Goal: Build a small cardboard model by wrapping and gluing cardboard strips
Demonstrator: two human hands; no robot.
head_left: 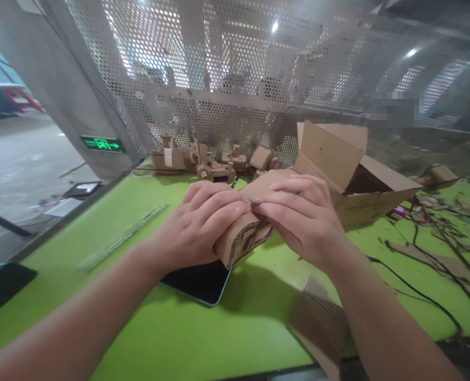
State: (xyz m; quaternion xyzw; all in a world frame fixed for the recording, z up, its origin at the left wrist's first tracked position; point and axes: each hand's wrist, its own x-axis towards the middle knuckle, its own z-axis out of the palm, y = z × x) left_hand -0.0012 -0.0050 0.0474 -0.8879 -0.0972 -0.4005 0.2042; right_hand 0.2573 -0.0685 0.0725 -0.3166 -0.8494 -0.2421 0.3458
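Between my hands is a cardboard piece [235, 239] with a curved top and a cut edge facing me. My left hand [211, 217] wraps over its left side, fingers closed on the top. From the right, my right hand [304, 214] grips the same piece, its fingertips meeting the left ones near the top edge. Whether the fingertips pinch something small there is hard to make out. Under the piece a dark-screened tablet [203, 280] lies on the green table [171, 338], partly covered by my left hand.
An open cardboard box [373, 203] stands at the right back. Several cardboard models [214, 166] line the perforated metal screen [235, 74]. A clear ruler [127, 235] lies at left, a cardboard scrap [318, 323] at front right. Cables [421, 296] and scraps litter the right side.
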